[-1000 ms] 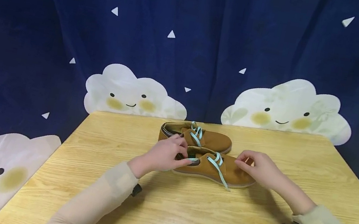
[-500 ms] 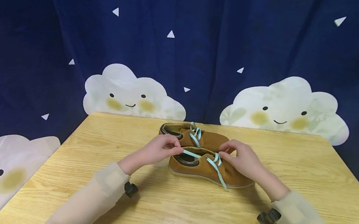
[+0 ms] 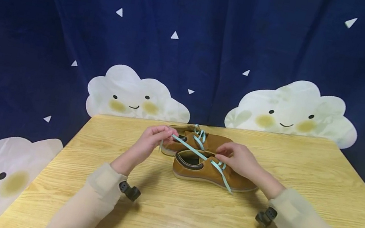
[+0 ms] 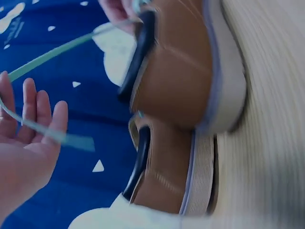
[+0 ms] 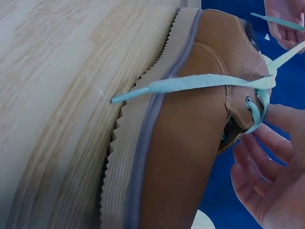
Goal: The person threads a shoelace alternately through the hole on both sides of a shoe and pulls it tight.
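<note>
A brown shoe (image 3: 194,172) with light blue laces lies sideways on the table, toe to the right. My left hand (image 3: 148,140) pinches one end of its shoelace (image 3: 188,147), drawn up and to the left in a straight line; a short tail hangs past the fingers in the left wrist view. At the lacing, my right hand (image 3: 241,162) has curled fingers (image 5: 271,143) beside the eyelets and tongue. Whether they grip the lace, I cannot tell. The other lace end (image 5: 190,83) drapes over the shoe's near side. Behind stands a second brown shoe (image 3: 217,141).
Both shoes sit near the back of a light wooden table (image 3: 164,217). A dark blue curtain (image 3: 218,34) with smiling clouds hangs behind it. Small black devices (image 3: 129,191) are strapped at both wrists.
My left hand has taken the lace end from the near shoe's opening and pulled it up and left. My right hand has moved left from the toe to the lacing.
</note>
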A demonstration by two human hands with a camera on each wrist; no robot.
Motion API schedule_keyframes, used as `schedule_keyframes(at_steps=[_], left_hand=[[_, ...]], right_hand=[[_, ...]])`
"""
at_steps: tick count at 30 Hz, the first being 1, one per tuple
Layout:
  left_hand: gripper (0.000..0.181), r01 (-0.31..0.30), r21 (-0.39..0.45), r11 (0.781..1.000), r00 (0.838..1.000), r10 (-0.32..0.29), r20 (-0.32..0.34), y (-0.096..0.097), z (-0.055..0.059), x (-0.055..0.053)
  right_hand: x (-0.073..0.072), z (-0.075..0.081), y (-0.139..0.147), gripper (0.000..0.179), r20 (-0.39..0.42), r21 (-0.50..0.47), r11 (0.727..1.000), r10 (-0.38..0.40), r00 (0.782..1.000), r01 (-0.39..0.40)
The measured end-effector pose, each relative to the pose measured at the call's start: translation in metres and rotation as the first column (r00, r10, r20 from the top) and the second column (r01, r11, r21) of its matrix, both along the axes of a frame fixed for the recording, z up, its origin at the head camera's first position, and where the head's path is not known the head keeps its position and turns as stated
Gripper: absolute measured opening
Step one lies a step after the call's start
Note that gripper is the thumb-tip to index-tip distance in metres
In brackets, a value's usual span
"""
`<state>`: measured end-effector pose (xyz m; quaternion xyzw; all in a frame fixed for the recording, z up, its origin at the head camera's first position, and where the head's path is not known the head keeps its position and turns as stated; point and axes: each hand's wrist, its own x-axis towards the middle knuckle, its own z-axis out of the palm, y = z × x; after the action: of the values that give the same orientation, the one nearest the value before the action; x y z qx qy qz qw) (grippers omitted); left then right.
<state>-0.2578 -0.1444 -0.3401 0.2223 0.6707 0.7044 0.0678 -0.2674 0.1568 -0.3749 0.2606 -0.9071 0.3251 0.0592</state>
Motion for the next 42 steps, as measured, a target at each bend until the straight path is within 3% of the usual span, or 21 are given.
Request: schedule_keyframes(at_steps=[3,7,11,24,33,36,40,42], left_hand=[[0.034,0.072,0.158,0.985,0.994,-0.084,0.068,0.002,0.002,0.002],[0.044,0.154,0.325,0.933,0.974,-0.198,0.108,0.003,0.003,0.004],[0.048,0.161,0.433,0.887,0.966,-0.232,0.116,0.003,0.003,0.005],[0.038,-0.015,0.616,0.788,0.994,-0.057,0.098,0.000,0.010,0.002],[0.042,-0.071,0.730,0.680,0.994,-0.013,0.108,-0.006,0.017,-0.003],[0.034,-0.123,0.750,0.650,0.991,0.035,0.133,-0.007,0.021,-0.005],[0.020,-0.223,0.757,0.615,0.974,0.102,0.204,-0.006,0.023,-0.007],[0.017,-0.256,0.735,0.628,0.966,0.131,0.223,-0.005,0.023,-0.007]], right_hand=[[-0.001,0.001,0.001,0.012,0.003,0.013,1.000,-0.002,1.000,0.002],[-0.003,0.002,0.001,0.009,0.014,0.033,0.999,-0.013,1.000,0.013],[-0.003,0.002,0.000,0.010,0.021,0.036,0.999,-0.020,1.000,0.019],[-0.002,-0.001,-0.001,0.010,0.012,0.023,1.000,-0.013,1.000,0.012],[-0.002,-0.002,-0.001,0.010,0.017,0.007,1.000,-0.011,1.000,0.010],[-0.003,-0.002,-0.001,0.010,0.020,0.005,1.000,-0.007,1.000,0.006],[-0.002,-0.001,-0.001,0.010,0.028,0.005,1.000,-0.010,1.000,0.010],[-0.002,-0.001,-0.002,0.010,0.036,0.001,1.000,-0.011,0.999,0.011]])
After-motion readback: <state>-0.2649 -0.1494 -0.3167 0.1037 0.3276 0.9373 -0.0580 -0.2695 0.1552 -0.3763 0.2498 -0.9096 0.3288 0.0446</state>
